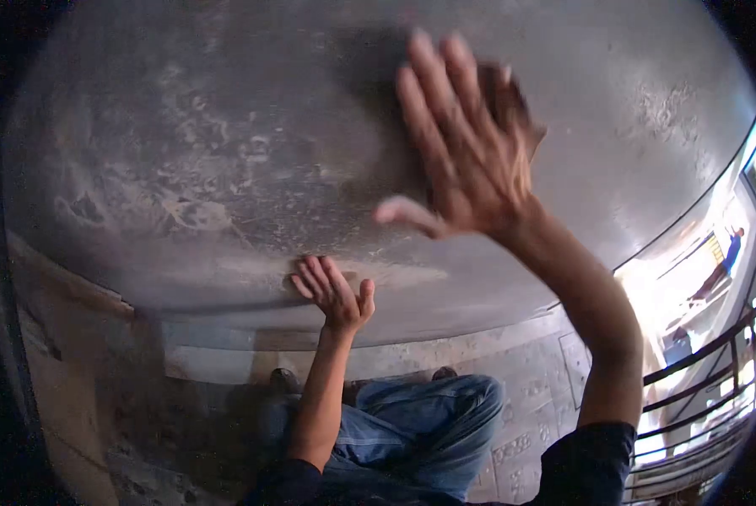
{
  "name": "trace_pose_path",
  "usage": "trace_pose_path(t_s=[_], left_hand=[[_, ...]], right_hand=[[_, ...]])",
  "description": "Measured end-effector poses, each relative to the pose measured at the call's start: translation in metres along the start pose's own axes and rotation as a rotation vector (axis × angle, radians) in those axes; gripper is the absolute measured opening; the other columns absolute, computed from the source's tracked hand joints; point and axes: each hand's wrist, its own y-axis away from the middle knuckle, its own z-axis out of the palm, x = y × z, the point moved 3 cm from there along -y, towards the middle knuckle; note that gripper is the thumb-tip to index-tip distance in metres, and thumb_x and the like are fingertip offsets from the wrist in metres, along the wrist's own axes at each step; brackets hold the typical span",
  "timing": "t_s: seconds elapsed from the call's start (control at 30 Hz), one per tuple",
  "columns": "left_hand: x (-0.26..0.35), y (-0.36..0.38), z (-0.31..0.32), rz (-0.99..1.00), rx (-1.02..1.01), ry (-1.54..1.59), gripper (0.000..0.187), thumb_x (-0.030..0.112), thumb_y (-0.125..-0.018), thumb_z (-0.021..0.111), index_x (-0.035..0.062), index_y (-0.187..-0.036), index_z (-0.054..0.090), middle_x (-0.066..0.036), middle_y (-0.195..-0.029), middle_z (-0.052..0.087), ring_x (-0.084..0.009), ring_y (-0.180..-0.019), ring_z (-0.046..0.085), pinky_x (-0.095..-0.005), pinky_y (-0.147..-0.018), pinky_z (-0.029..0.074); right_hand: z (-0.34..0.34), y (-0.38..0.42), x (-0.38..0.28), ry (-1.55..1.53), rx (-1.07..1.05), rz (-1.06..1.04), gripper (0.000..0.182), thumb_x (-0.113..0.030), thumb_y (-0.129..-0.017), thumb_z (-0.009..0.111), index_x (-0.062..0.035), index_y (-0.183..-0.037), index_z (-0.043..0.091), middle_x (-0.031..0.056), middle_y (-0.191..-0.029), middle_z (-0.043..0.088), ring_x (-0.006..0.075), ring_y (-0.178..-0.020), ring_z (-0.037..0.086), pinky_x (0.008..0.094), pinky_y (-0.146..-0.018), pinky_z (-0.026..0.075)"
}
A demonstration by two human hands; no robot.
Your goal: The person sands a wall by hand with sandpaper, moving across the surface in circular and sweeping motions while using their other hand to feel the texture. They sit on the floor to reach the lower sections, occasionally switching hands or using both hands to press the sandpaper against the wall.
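A large, curved grey surface with pale scuffs and smears [251, 169] fills the upper part of the head view. My right hand [471, 152], slightly blurred, is over its upper right part, fingers spread and thumb out to the left; a dark sanding-pad-like shape [509, 97] shows behind the fingers, too hidden to identify, and I cannot tell whether the hand grips it. My left hand [334, 295] lies lower down, at the surface's lower edge, with fingers apart and nothing visible in it.
My legs in blue jeans [412, 430] are bent below the surface, above a patterned floor [530, 405]. A curved metal railing [699, 405] stands at the right. Beyond it, a person in blue [732, 250] is in a bright area.
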Motion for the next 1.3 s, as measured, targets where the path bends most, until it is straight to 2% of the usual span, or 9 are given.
trace_pose_path(t_s=[0.43, 0.57, 0.7, 0.83, 0.93, 1.0, 1.07, 1.17, 1.3], left_hand=[[0.010, -0.022, -0.008, 0.074, 0.077, -0.001, 0.074, 0.045, -0.098, 0.028, -0.0064, -0.147, 0.008, -0.028, -0.154, -0.003, -0.0409, -0.143, -0.007, -0.0558, -0.111, -0.007], [0.006, -0.016, -0.008, 0.001, 0.017, 0.048, 0.075, 0.046, -0.098, 0.027, -0.0078, -0.147, 0.007, -0.028, -0.154, -0.002, -0.0428, -0.143, -0.007, -0.0563, -0.111, -0.008], [-0.001, -0.014, -0.009, -0.006, -0.026, 0.099, 0.075, 0.046, -0.098, 0.027, -0.0089, -0.146, 0.009, -0.028, -0.154, -0.001, -0.0426, -0.143, -0.005, -0.0555, -0.111, -0.007], [-0.004, -0.013, -0.016, 0.033, -0.075, 0.100, 0.074, 0.045, -0.099, 0.026, -0.0091, -0.146, 0.010, -0.027, -0.154, 0.000, -0.0420, -0.143, -0.005, -0.0549, -0.111, -0.007], [-0.005, -0.008, -0.014, 0.034, -0.062, 0.066, 0.076, 0.048, -0.098, 0.024, -0.0082, -0.147, 0.006, -0.027, -0.154, -0.002, -0.0428, -0.143, -0.007, -0.0565, -0.110, -0.008], [-0.009, -0.006, -0.009, 0.031, -0.044, 0.046, 0.078, 0.050, -0.098, 0.023, -0.0073, -0.147, 0.004, -0.026, -0.154, -0.005, -0.0434, -0.142, -0.009, -0.0578, -0.109, -0.010], [-0.009, -0.010, -0.011, 0.043, -0.006, 0.075, 0.078, 0.050, -0.098, 0.024, -0.0072, -0.147, 0.006, -0.027, -0.154, -0.001, -0.0426, -0.143, -0.006, -0.0577, -0.109, -0.008], [0.003, -0.025, -0.022, 0.124, 0.198, 0.247, 0.074, 0.045, -0.097, 0.029, -0.0085, -0.145, 0.015, -0.028, -0.152, 0.012, -0.0417, -0.143, 0.008, -0.0582, -0.111, 0.003], [0.046, -0.045, -0.055, 0.287, 0.201, 0.461, 0.069, 0.036, -0.096, 0.032, -0.0128, -0.142, 0.019, -0.028, -0.150, 0.022, -0.0405, -0.140, 0.021, -0.0490, -0.115, 0.014]], right_hand=[[-0.029, 0.041, 0.011, -0.297, -0.115, 0.432, 0.082, -0.068, -0.089, 0.037, 0.0011, -0.131, 0.048, 0.0184, -0.143, 0.040, 0.0375, -0.137, 0.030, 0.0584, -0.113, -0.001], [0.017, 0.032, -0.029, -0.128, 0.279, 0.503, 0.077, -0.063, -0.087, 0.040, -0.0057, -0.139, 0.044, 0.0089, -0.150, 0.035, 0.0297, -0.139, 0.029, 0.0580, -0.113, -0.002], [0.090, 0.139, -0.123, -0.053, 0.244, 0.477, 0.074, -0.060, -0.087, 0.041, 0.0092, -0.106, 0.057, 0.0261, -0.124, 0.053, 0.0428, -0.117, 0.046, 0.0618, -0.106, 0.009], [0.093, 0.171, -0.108, -0.039, 0.381, 0.573, 0.089, -0.057, -0.088, 0.036, 0.0169, -0.137, 0.026, 0.0398, -0.143, 0.023, 0.0527, -0.135, 0.019, 0.0621, -0.108, -0.001], [0.040, 0.104, -0.017, -0.094, 0.390, 0.694, 0.100, -0.064, -0.089, 0.029, 0.0109, -0.144, -0.007, 0.0346, -0.150, -0.010, 0.0486, -0.140, -0.009, 0.0577, -0.111, -0.007], [0.035, 0.075, -0.019, -0.024, 0.351, 0.679, 0.100, -0.066, -0.089, 0.029, 0.0095, -0.145, -0.007, 0.0348, -0.150, -0.007, 0.0469, -0.141, -0.007, 0.0559, -0.111, -0.007], [0.073, 0.049, -0.101, -0.174, 0.044, 0.366, 0.089, -0.070, -0.088, 0.033, 0.0013, -0.142, 0.034, 0.0143, -0.154, 0.022, 0.0366, -0.144, 0.006, 0.0628, -0.110, -0.007], [0.008, 0.058, 0.021, -0.243, 0.480, 0.312, 0.107, -0.071, -0.085, 0.034, 0.0067, -0.146, -0.007, 0.0335, -0.151, -0.006, 0.0445, -0.142, -0.006, 0.0547, -0.112, -0.005], [0.036, 0.102, -0.034, -0.769, 0.584, 0.300, 0.122, -0.084, -0.075, 0.036, 0.0049, -0.147, -0.008, 0.0310, -0.152, -0.005, 0.0414, -0.143, -0.004, 0.0522, -0.113, -0.003]])
